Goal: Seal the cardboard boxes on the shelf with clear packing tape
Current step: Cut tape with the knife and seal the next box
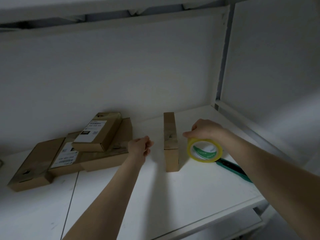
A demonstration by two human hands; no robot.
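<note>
On the white shelf (173,196), a pile of flat brown cardboard boxes (69,153) lies far left. A narrow brown box (170,141) stands on edge mid-shelf. Right of it, the right hand (204,129) grips a yellowish clear tape roll (204,150). The left hand (140,147) hovers loosely curled, holding nothing.

Your tape roll (204,151) is a clear yellowish tint, and its core is white with green stripes. The cardboard boxes (110,135) before you are plain brown, two bearing white labels (94,130) printed in black. Your cutter (232,168) is teal green, the shelf (155,196) white.
</note>
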